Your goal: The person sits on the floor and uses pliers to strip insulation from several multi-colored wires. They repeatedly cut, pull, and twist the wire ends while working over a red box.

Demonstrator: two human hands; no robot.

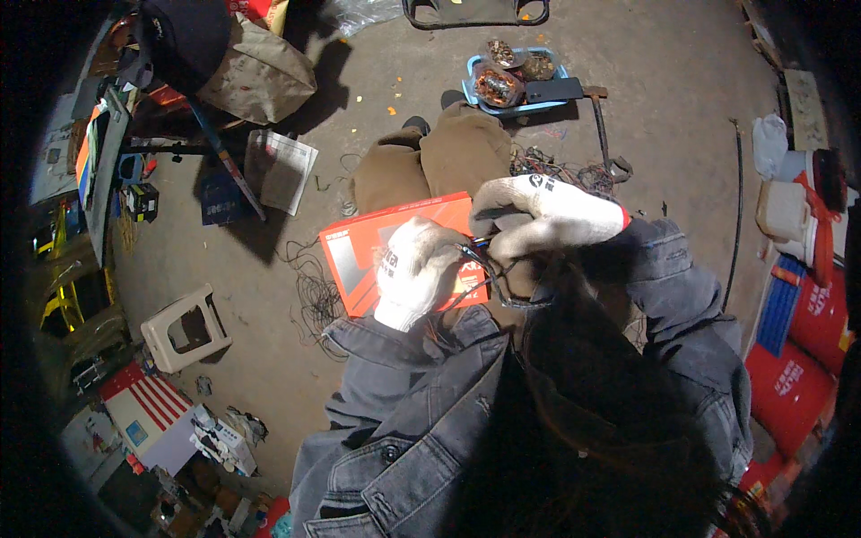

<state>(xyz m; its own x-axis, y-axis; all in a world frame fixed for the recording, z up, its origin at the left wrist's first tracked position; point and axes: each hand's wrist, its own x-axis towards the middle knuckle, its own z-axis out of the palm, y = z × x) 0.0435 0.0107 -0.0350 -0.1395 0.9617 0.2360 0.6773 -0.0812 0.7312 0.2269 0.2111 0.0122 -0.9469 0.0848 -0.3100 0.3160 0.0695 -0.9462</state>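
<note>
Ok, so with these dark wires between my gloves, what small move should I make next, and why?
I'd probably steady the dark wires with your left hand and gently spread them with your right hand. The strands look bunched between your hands, with slack looping past the edge of the orange box, so separating them might make each easier to see.

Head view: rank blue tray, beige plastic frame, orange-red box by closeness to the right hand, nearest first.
From the right hand:
1. Orange-red box: just to its left, under the left hand.
2. Blue tray: ahead, toward the picture's top.
3. Beige plastic frame: far off to the left.
</note>
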